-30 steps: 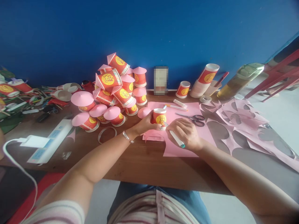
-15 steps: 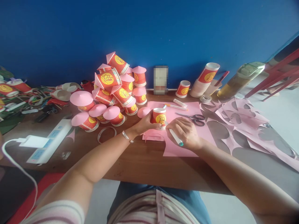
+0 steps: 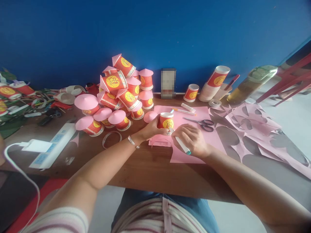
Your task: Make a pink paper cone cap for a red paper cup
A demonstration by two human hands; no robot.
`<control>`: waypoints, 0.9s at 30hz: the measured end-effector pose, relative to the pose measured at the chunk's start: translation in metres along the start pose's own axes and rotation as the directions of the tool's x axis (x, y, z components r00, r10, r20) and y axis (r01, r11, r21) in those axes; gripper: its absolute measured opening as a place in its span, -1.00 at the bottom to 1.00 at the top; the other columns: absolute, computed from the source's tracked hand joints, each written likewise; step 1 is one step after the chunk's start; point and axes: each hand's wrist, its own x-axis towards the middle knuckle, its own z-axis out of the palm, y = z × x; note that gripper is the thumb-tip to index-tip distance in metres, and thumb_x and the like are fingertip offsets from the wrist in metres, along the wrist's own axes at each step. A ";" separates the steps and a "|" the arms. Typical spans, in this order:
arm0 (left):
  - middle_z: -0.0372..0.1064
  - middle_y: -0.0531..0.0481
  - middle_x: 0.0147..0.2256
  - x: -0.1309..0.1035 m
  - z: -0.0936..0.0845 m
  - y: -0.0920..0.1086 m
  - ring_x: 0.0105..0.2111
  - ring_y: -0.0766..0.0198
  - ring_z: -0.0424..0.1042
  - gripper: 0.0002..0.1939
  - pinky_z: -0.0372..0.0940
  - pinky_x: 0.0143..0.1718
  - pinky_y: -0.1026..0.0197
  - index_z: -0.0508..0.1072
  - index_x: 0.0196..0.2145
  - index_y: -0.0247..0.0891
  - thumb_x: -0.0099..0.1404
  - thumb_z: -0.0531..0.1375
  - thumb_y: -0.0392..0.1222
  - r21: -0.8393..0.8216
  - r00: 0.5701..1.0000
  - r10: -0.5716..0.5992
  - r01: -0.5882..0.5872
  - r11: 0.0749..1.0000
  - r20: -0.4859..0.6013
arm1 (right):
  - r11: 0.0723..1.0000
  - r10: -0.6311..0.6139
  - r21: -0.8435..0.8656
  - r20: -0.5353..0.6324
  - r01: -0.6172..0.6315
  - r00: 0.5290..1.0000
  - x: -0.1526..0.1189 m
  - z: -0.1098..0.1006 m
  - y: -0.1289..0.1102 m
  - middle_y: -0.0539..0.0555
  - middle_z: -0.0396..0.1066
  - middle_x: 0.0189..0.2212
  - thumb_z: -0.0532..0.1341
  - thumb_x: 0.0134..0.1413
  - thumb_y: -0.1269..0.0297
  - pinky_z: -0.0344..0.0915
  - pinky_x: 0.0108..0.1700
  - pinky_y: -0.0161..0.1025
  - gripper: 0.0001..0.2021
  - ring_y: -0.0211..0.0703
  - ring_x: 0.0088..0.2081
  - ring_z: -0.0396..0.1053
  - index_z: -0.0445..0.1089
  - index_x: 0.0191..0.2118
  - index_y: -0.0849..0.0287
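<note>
My left hand [image 3: 153, 129] wraps round a red paper cup [image 3: 166, 121] with a yellow emblem, held upright over the pink paper sheet [image 3: 187, 160]. Between the fingers of my right hand [image 3: 191, 139] is a white marker [image 3: 181, 145] with a green end, its tip pointed at the cup's lower white band; whether it touches cannot be made out. Just past my right hand lie dark-handled scissors [image 3: 206, 125]. An orange and white marker [image 3: 183, 112] and a white cap-like piece [image 3: 188, 107] rest on the sheet behind the cup. A pink paper cone [image 3: 150, 117] sits behind my left hand.
Left of my hands are piled several red cups with pink cone tops [image 3: 113, 81]. A white power strip [image 3: 53, 145] lies at the left. Cut pink scraps [image 3: 252, 129] spread at the right, before a tilted cup stack [image 3: 213, 84] and a bottle [image 3: 252, 84]. A phone-like object [image 3: 168, 83] leans on the wall.
The marker in my right hand has shifted slightly at the cup's lower edge. The whole view has drifted a little, and my left hand keeps its hold on the cup.
</note>
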 end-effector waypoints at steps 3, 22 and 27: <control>0.42 -0.04 -0.18 0.000 -0.001 -0.002 -0.17 0.18 0.43 -0.36 0.39 -0.16 0.12 0.33 0.03 -0.26 0.05 0.49 -0.18 -0.012 1.000 -0.018 0.018 1.000 0.000 | 1.000 0.005 -0.020 0.003 -0.005 1.000 -0.001 0.001 0.001 0.00 0.48 -0.44 0.20 0.22 0.55 0.39 -0.33 -0.22 -0.84 -0.20 -0.44 0.42 0.34 -0.16 0.14; 0.38 -0.01 -0.18 0.001 0.000 -0.002 -0.19 0.24 0.38 -0.34 0.33 -0.17 0.18 0.35 0.07 -0.27 0.06 0.48 -0.20 -0.013 0.999 0.013 -0.012 1.000 0.037 | 1.000 0.000 0.028 -0.026 0.000 1.000 0.003 -0.001 -0.002 -0.02 0.46 -0.49 0.22 0.18 0.59 0.42 -0.29 -0.22 -0.80 -0.22 -0.46 0.40 0.33 -0.19 0.13; 0.39 -0.01 -0.17 0.000 0.000 -0.003 -0.18 0.21 0.40 -0.31 0.35 -0.16 0.16 0.33 0.07 -0.25 0.03 0.49 -0.22 -0.016 1.000 0.001 0.000 1.000 0.011 | 1.000 0.003 0.002 -0.012 -0.003 1.000 0.002 -0.001 -0.001 -0.01 0.46 -0.47 0.22 0.21 0.56 0.42 -0.29 -0.21 -0.83 -0.20 -0.43 0.43 0.34 -0.17 0.13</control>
